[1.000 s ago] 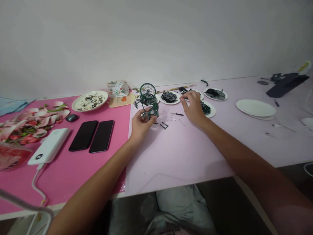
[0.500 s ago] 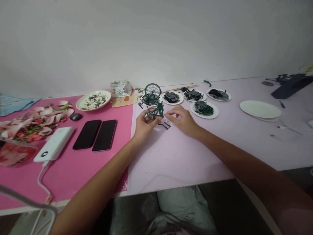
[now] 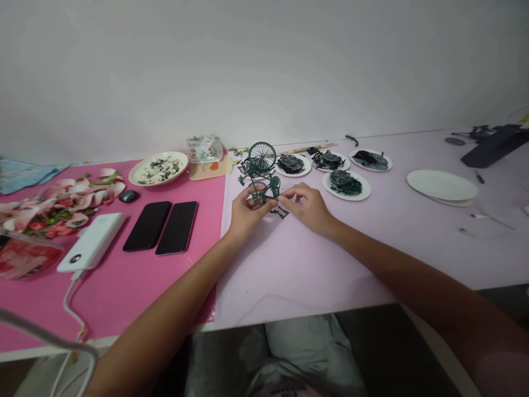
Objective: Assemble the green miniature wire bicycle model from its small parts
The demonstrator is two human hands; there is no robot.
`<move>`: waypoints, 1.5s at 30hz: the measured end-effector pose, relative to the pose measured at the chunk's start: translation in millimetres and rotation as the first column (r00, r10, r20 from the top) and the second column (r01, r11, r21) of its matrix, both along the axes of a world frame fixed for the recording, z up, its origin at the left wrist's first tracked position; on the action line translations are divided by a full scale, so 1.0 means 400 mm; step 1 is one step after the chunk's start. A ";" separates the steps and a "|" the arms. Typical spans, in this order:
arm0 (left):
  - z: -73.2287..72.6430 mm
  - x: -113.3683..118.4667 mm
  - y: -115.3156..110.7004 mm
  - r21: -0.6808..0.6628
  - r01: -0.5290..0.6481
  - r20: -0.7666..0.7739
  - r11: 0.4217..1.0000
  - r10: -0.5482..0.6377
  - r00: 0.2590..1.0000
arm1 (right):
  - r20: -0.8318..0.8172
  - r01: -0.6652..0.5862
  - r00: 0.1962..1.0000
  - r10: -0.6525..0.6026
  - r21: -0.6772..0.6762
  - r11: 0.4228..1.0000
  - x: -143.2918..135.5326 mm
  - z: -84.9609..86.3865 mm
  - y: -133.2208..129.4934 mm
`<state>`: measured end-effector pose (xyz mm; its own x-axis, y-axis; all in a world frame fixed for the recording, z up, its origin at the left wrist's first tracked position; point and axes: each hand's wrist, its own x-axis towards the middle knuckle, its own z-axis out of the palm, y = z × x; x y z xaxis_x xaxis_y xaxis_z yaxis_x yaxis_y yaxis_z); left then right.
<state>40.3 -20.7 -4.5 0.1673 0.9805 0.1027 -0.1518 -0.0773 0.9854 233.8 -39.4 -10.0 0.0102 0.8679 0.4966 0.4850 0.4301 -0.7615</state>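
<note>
My left hand (image 3: 248,212) is closed around the lower part of a dark green model bicycle (image 3: 264,184), holding it upright above the table. A spoked wheel stands at its top, and my fingers hide part of the frame. Thumb and fingers of my right hand (image 3: 306,207) are pinched together at the bicycle's right side, close to my left thumb. Whatever is between them is too small to make out. Just below the hands, a small dark frame-shaped part (image 3: 283,213) lies on the table.
Behind the hands stand white plates of dark parts, among them a near plate (image 3: 366,190). Bare white plates (image 3: 442,184) and a dark box (image 3: 494,146) are at right. On the pink mat (image 3: 173,292) lie two phones (image 3: 177,229), a power bank (image 3: 91,242) and a bowl (image 3: 136,179).
My right hand has moved left, bringing its pinched fingertips against the bicycle's side. The bicycle has shifted slightly to the right in my left hand.
</note>
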 end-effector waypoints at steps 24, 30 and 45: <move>-0.003 -0.007 0.013 -0.067 0.014 0.073 0.998 -0.009 0.997 | -0.040 0.013 0.999 -0.011 0.039 0.999 0.021 0.014 0.012; 0.009 -0.012 0.015 -0.040 -0.041 0.023 0.998 0.042 0.999 | -0.029 0.224 0.975 -0.222 0.151 0.963 0.126 0.031 0.080; 0.022 -0.010 0.009 -0.019 -0.095 0.002 0.995 0.095 0.995 | 0.517 -0.178 0.821 0.243 -0.172 0.969 0.204 -0.022 0.121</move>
